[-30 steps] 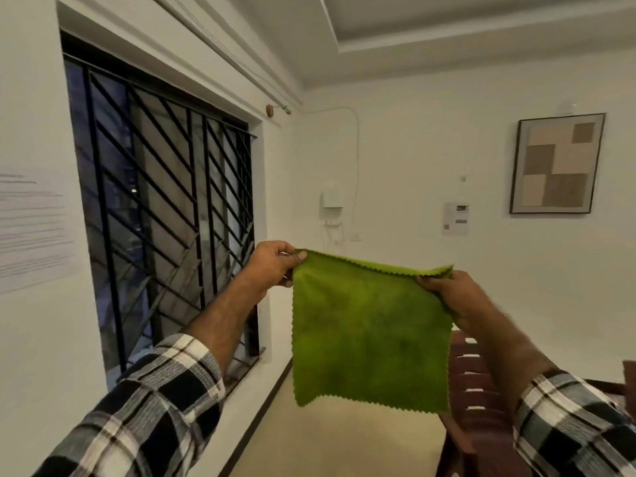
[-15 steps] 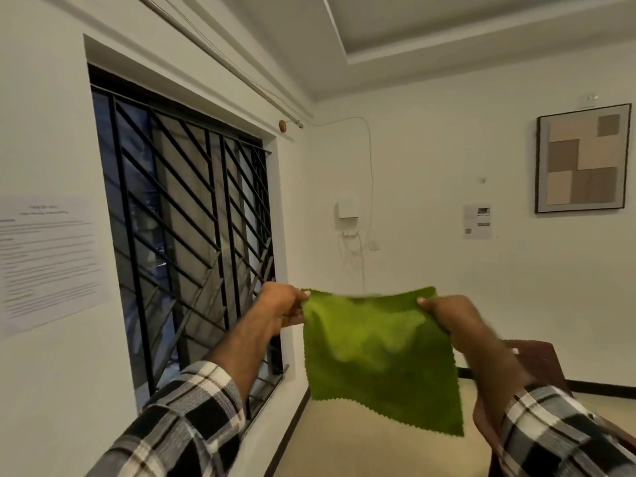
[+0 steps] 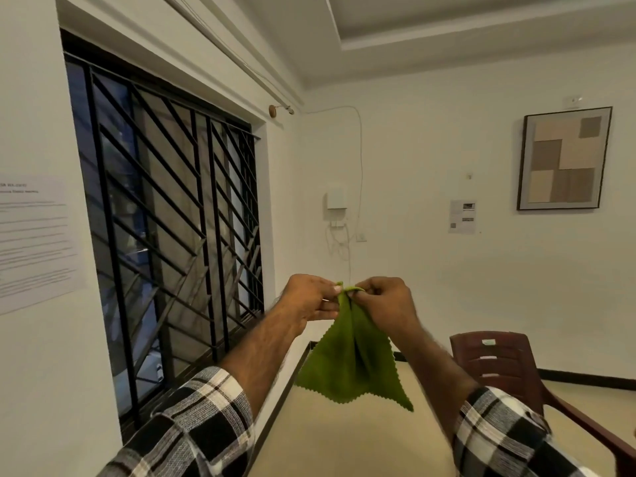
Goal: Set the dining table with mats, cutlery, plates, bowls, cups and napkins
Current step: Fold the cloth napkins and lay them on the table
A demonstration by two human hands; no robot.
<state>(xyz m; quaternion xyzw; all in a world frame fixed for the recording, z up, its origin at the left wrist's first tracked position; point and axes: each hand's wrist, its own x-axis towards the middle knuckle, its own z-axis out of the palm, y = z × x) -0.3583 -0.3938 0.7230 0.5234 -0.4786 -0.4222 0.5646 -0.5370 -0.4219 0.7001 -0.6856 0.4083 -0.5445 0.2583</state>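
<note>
- The left hand (image 3: 308, 299) and the right hand (image 3: 382, 301) are raised in front of the person, close together, almost touching at the fingertips.
- Between them hangs a green napkin (image 3: 354, 366), a cloth with zigzag-cut edges.
- The left hand pinches the napkin's top with curled fingers and thumb; the right hand pinches the same gathered top from the other side.
- The top corners of the napkin are brought together at the hands, so the cloth falls in a loose fold with a crease down its middle and spreads out wider toward the bottom.
- Its two lower corners point downward, the right one hanging lower than the left.
- The napkin is held in the air, touching only the hands; it hangs in front of a pale beige surface (image 3: 344, 438) that fills the bottom middle of the view, though whether that is the table or the floor cannot be told.
- Both forearms are bare, with black-and-white checked sleeves (image 3: 192, 425) rolled up below the elbows.
- A dark red plastic chair (image 3: 495, 363) stands at the right, near the far wall.
- A window with a black metal grille (image 3: 165, 218) fills the left wall, with a printed sheet (image 3: 34, 242) stuck beside it.
- A framed picture (image 3: 564, 158) of beige and brown squares hangs on the far wall.
</note>
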